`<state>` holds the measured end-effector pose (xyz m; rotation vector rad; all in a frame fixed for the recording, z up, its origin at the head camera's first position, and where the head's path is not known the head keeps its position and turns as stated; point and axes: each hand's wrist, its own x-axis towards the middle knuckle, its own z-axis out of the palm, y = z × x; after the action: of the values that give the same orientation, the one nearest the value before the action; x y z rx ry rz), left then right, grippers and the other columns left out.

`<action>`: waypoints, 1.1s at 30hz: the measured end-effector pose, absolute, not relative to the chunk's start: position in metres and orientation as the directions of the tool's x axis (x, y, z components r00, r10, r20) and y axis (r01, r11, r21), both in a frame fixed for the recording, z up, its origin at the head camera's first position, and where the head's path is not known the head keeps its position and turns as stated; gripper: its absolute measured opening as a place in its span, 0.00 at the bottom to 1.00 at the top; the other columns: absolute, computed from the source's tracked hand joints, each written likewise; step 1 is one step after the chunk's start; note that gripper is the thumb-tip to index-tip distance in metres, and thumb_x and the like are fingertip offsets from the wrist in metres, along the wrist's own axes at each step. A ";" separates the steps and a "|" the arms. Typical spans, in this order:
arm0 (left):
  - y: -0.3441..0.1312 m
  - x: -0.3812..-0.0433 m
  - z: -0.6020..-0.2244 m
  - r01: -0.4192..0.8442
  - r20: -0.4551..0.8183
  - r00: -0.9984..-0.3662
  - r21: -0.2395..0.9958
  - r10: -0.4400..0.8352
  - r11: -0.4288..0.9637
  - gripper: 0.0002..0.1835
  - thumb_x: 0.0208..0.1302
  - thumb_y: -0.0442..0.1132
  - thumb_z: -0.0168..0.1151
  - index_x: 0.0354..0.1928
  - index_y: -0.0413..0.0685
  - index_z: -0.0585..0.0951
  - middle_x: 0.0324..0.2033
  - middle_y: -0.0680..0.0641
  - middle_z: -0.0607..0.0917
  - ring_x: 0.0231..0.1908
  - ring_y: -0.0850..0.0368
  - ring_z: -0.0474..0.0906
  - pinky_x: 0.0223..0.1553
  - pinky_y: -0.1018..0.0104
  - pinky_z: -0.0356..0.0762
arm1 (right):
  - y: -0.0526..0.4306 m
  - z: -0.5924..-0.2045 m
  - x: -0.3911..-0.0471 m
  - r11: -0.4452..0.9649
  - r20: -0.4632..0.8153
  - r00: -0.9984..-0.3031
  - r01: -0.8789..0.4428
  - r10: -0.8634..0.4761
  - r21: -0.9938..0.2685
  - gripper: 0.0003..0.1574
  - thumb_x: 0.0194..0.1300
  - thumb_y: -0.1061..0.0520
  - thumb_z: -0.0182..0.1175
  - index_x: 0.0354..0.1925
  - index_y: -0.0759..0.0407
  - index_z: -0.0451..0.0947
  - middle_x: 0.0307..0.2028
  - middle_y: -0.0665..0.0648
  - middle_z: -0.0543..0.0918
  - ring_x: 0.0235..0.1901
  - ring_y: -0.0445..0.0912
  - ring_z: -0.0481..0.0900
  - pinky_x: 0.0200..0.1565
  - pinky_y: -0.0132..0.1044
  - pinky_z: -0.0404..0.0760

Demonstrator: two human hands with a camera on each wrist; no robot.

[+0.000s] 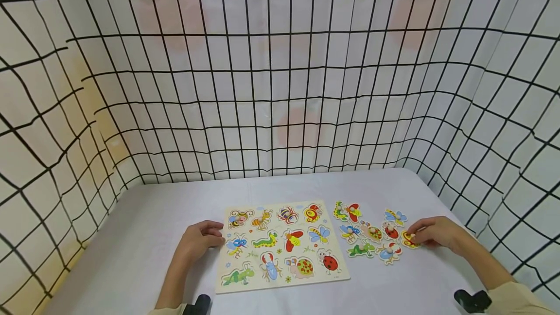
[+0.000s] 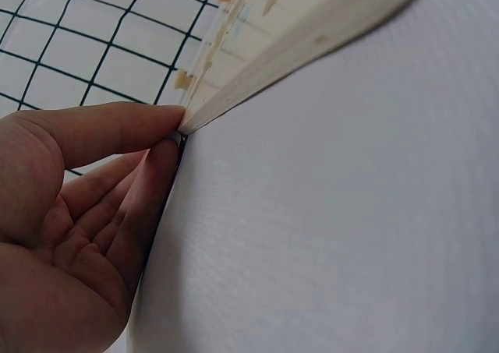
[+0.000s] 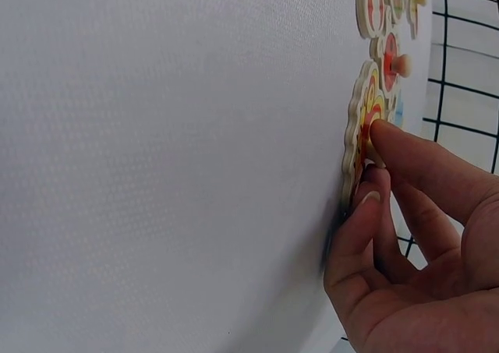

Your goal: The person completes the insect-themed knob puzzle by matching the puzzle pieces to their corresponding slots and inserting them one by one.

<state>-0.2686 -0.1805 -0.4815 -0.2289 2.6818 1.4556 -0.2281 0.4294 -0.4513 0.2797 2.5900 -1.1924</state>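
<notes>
A wooden peg puzzle board (image 1: 280,246) printed with colourful insects lies flat on the table. My left hand (image 1: 200,240) rests at the board's left edge, its fingertips touching the rim; in the left wrist view, the thumb and a finger of this left hand (image 2: 101,189) meet the edge. On the right, my right hand (image 1: 437,232) pinches the knob of a yellow-and-red butterfly puzzle piece (image 1: 409,240). The right wrist view shows this butterfly piece (image 3: 360,135) at the tabletop, partly hidden by the fingers of the right hand (image 3: 421,244).
Several loose knobbed pieces lie right of the board, among them a grasshopper piece (image 1: 361,249), a ladybird piece (image 1: 390,231), a dragonfly piece (image 1: 395,217) and a beetle piece (image 1: 389,253). Black grid netting (image 1: 284,86) over white cloth surrounds the white table (image 1: 170,198).
</notes>
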 end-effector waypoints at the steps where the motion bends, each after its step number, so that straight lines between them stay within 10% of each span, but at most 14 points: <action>1: -0.180 -0.269 -0.481 -0.170 -0.142 -0.986 0.827 -0.092 0.536 0.21 0.53 0.35 0.75 0.51 0.43 0.84 0.33 0.48 0.85 0.35 0.54 0.77 0.35 0.64 0.72 | 0.430 -0.452 -0.228 0.642 -0.327 -0.943 0.289 0.063 -0.710 0.18 0.58 0.59 0.68 0.47 0.67 0.85 0.35 0.50 0.86 0.32 0.45 0.76 0.34 0.38 0.78; 33: -0.180 -0.268 -0.482 -0.171 -0.140 -0.985 0.822 -0.098 0.544 0.21 0.54 0.35 0.75 0.52 0.44 0.84 0.34 0.48 0.85 0.35 0.54 0.77 0.36 0.64 0.72 | 0.429 -0.454 -0.232 0.674 -0.314 -0.943 0.302 0.109 -0.674 0.15 0.59 0.58 0.68 0.44 0.63 0.87 0.35 0.52 0.88 0.32 0.46 0.77 0.33 0.38 0.77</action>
<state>-0.2680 -0.1801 -0.4817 -0.2346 2.6911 1.4458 -0.2315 0.4291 -0.4538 0.3301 2.6412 -1.1298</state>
